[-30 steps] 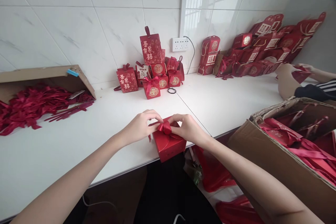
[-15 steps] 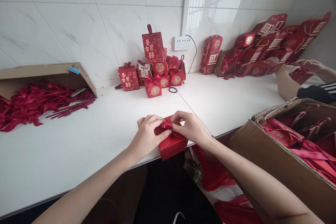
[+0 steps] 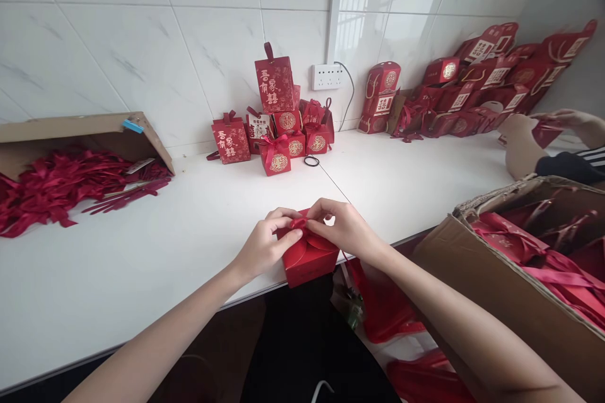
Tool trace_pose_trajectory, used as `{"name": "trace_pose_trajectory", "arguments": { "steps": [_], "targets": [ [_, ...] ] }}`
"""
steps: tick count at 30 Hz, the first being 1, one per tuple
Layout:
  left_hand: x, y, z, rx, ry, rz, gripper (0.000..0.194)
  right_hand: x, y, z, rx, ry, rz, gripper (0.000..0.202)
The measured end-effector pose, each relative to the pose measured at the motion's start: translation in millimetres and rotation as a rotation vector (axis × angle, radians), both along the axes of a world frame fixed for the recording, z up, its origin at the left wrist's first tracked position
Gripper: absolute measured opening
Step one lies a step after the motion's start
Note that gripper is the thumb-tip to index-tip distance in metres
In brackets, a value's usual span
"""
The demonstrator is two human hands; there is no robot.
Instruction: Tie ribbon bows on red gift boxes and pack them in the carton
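Note:
A red gift box (image 3: 311,262) with curved top flaps sits at the front edge of the white counter (image 3: 198,227). On its top lies a red ribbon (image 3: 299,223), gathered into a small loop or knot. My left hand (image 3: 271,240) pinches the ribbon from the left, thumb and fingers closed on it. From the right, my right hand (image 3: 336,225) pinches the same ribbon, its fingertips almost meeting the left ones. The ribbon's exact form is partly hidden by the fingers.
An open cardboard box (image 3: 163,151) spills red ribbons (image 3: 70,186) at left. Decorated red boxes (image 3: 276,154) stand against the wall, with a stack (image 3: 472,91) farther right. A carton (image 3: 454,264) of red boxes is at my right. Another person's hands (image 3: 567,123) hold a red box.
The ribbon loop has become smaller and lower, and my left thumb has shifted slightly left, baring more of the box's top flaps. The other person's hands have moved slightly.

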State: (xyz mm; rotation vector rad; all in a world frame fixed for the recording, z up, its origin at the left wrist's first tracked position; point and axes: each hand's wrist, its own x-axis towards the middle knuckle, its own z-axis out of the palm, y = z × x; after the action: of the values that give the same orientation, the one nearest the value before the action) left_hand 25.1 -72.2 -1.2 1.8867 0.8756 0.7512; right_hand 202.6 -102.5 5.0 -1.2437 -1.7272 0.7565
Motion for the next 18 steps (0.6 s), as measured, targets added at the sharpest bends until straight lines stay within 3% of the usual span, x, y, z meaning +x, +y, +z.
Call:
{"name": "trace_pose_trajectory", "arguments": {
  "steps": [8,12,18],
  "targets": [
    [1.9,2.9,-0.9,-0.146,-0.113,-0.007,0.032,2.3,4.0,-4.7,0.063,0.001,0.004,0.005],
    [0.8,6.0,-2.9,-0.282,-0.253,-0.05,0.03,8.5,0.3,-5.5,0.285,-0.131,-0.026,0.004],
    [-1.7,8.3,-5.3,-0.328,-0.27,-0.096,0.034,12.1,-8.7,-5.7,0.57,-0.424,0.032,0.007]
  ]
}}
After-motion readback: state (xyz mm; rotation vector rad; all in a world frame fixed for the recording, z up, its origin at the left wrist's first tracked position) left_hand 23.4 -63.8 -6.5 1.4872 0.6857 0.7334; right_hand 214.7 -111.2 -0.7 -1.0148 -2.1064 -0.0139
